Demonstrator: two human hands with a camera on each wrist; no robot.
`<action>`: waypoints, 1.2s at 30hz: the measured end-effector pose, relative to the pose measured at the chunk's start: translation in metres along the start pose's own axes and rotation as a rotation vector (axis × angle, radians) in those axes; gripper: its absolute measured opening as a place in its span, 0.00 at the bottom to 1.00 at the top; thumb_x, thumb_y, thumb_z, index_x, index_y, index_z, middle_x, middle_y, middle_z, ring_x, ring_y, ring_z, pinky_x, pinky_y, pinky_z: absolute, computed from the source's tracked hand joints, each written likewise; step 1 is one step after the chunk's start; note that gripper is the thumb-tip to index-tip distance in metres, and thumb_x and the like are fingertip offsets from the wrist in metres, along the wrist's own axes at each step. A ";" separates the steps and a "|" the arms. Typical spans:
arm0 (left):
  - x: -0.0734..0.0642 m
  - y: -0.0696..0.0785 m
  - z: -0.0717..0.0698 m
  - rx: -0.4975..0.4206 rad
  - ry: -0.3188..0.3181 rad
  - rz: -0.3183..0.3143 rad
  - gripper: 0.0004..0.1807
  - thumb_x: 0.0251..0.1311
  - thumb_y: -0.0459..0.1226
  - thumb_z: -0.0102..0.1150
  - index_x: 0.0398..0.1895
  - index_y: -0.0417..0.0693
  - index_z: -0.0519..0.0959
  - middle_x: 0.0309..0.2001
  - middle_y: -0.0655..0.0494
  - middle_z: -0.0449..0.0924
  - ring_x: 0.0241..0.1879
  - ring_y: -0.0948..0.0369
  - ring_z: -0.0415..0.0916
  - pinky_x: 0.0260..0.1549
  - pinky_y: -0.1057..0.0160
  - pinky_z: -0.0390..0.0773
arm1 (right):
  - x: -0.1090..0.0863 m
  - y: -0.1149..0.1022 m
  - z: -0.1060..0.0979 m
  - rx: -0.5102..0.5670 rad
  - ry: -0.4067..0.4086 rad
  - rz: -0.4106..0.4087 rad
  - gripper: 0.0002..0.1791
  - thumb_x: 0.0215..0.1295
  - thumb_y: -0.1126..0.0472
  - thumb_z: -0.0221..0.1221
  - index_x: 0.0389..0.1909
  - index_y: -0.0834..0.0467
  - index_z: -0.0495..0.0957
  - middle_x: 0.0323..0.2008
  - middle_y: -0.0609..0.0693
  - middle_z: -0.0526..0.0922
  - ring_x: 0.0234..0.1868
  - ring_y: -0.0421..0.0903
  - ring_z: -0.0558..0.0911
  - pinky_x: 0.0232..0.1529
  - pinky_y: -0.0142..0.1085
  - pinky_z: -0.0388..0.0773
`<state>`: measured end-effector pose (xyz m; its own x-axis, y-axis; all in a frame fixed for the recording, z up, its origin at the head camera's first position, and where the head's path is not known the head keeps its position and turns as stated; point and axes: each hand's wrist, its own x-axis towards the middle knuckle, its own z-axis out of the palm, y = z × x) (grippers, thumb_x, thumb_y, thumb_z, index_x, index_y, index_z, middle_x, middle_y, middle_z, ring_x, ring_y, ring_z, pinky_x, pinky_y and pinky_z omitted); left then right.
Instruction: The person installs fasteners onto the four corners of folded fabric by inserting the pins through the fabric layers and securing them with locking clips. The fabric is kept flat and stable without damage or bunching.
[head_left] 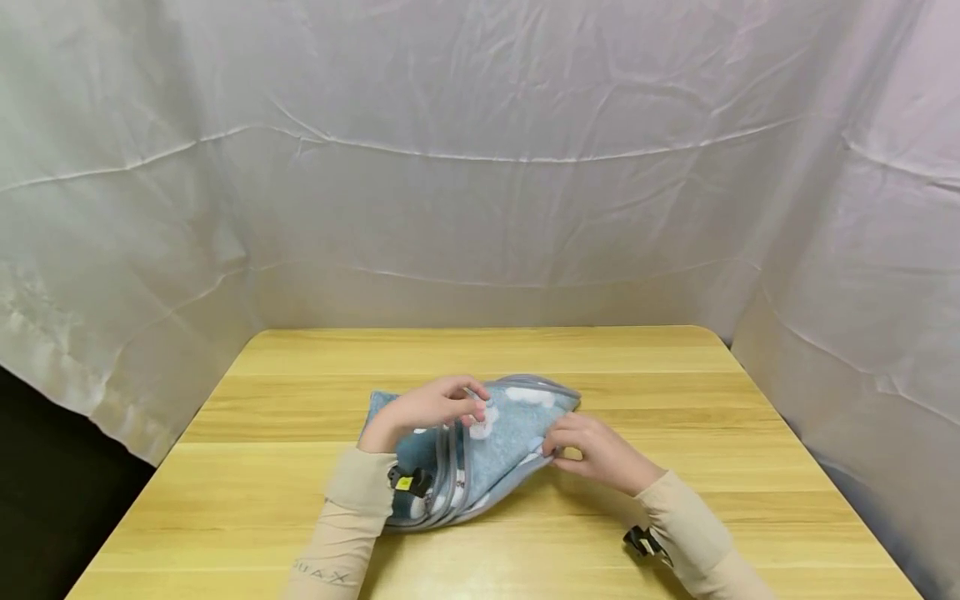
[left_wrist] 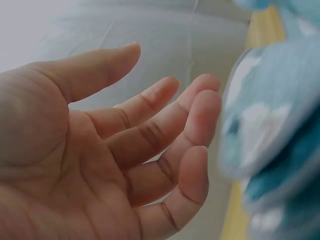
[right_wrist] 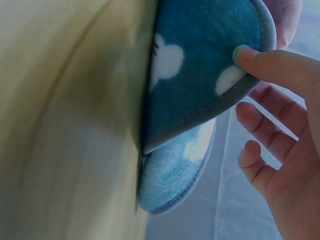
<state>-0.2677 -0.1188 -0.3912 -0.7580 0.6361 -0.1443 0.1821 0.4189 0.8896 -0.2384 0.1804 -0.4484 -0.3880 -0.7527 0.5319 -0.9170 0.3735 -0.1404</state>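
A folded blue fleece blanket (head_left: 510,433) with white patches and a grey bound edge lies in several layers on the wooden table. My right hand (head_left: 596,450) pinches its right edge between thumb and fingers. In the right wrist view the thumb of that hand (right_wrist: 290,115) presses the blanket (right_wrist: 205,65) near its grey edging, and part of the edge is lifted off the tabletop. My left hand (head_left: 438,404) hovers over the blanket's left part. Seen from the left wrist, this hand (left_wrist: 130,145) has loosely bent fingers and nothing in its palm; the layered blanket edges (left_wrist: 265,130) are beside the fingertips.
The light wooden table (head_left: 300,400) has rounded far corners. Pale grey curtains (head_left: 487,208) hang behind it and on both sides. A dark area (head_left: 52,492) shows past the table's left edge. Each sleeved wrist carries a small black device (head_left: 645,542).
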 end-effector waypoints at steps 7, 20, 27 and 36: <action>-0.028 -0.006 -0.024 0.054 0.128 0.025 0.17 0.70 0.41 0.52 0.56 0.39 0.73 0.44 0.34 0.80 0.39 0.45 0.78 0.33 0.60 0.75 | -0.015 -0.005 -0.001 -0.013 -0.094 0.045 0.13 0.46 0.64 0.71 0.30 0.47 0.80 0.33 0.38 0.81 0.36 0.35 0.78 0.42 0.31 0.78; -0.053 -0.034 -0.056 0.086 0.463 -0.099 0.18 0.67 0.41 0.57 0.53 0.38 0.74 0.40 0.45 0.78 0.37 0.52 0.76 0.35 0.58 0.77 | -0.026 -0.012 0.001 0.019 -0.275 0.132 0.10 0.48 0.62 0.71 0.30 0.48 0.82 0.33 0.37 0.81 0.37 0.33 0.78 0.43 0.30 0.79; -0.055 -0.066 -0.067 0.109 0.562 -0.276 0.21 0.68 0.39 0.56 0.57 0.33 0.71 0.52 0.35 0.73 0.49 0.45 0.73 0.44 0.54 0.74 | -0.029 -0.012 0.003 0.047 -0.351 0.175 0.10 0.48 0.61 0.71 0.31 0.46 0.82 0.34 0.36 0.80 0.38 0.32 0.77 0.43 0.30 0.78; -0.053 -0.097 -0.070 0.035 0.476 -0.393 0.28 0.68 0.42 0.55 0.64 0.33 0.67 0.59 0.34 0.71 0.42 0.51 0.76 0.43 0.53 0.77 | -0.024 -0.006 -0.008 0.230 -0.498 0.366 0.08 0.53 0.57 0.70 0.34 0.44 0.84 0.40 0.36 0.82 0.46 0.35 0.79 0.52 0.37 0.78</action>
<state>-0.2892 -0.2379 -0.4395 -0.9675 0.0745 -0.2415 -0.1527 0.5893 0.7933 -0.2225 0.2004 -0.4532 -0.6242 -0.7808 -0.0266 -0.6929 0.5689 -0.4430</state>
